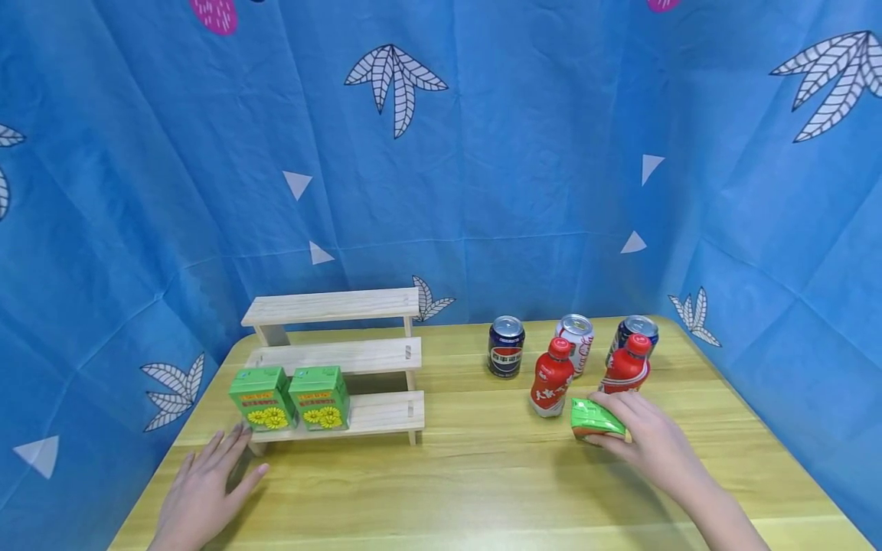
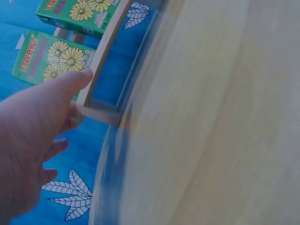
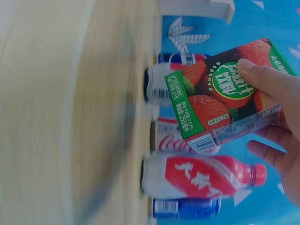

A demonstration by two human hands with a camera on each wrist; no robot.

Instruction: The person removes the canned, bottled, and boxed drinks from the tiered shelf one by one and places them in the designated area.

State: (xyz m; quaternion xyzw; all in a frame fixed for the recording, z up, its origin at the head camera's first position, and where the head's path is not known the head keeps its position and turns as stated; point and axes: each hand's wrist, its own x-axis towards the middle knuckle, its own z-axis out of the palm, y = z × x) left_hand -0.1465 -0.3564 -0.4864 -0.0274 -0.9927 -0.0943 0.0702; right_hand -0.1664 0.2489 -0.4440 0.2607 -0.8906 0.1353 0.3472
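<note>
My right hand (image 1: 651,440) grips a juice box (image 3: 225,96) with a green end and red fruit pictures, thumb on its printed face. The box is tilted in front of two red-capped bottles (image 1: 552,379), and in the right wrist view it shows raised off the table. On the left, my left hand (image 1: 203,486) lies with spread fingers by the front left foot of a three-step wooden rack (image 1: 386,413). In the left wrist view its thumb is right at the rack's edge. Two green drink cartons (image 1: 262,402) with yellow flowers stand side by side on the lowest step.
Behind the bottles stand a dark blue can (image 1: 506,348), a white Coca-Cola can (image 1: 579,337) and another blue can (image 1: 642,327). Blue patterned cloth (image 1: 482,191) surrounds the wooden table (image 1: 468,490) at the back and sides. The rack's upper two steps (image 1: 338,306) rise behind the cartons.
</note>
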